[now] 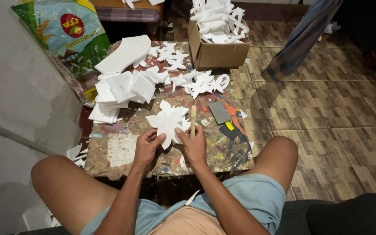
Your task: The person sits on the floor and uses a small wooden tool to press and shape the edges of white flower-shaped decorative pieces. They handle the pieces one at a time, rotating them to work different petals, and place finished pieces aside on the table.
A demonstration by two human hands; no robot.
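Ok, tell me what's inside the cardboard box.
The cardboard box is heaped above its rim with white cutouts, strips and petal-like shapes. The top layer hides whatever lies deeper and the box's bottom.

Head cam, steep downward, close.

So you've got a white foam flower cutout [169,121] at the centre of the frame, your left hand [146,147] pinching its lower edge and your right hand [193,146] on it too, gripping a thin wooden stick [193,120] upright. Paint-splattered low table [122,152] underneath. White foam sheet stack [120,89] upper left, cardboard box of cutouts [217,41] top centre.
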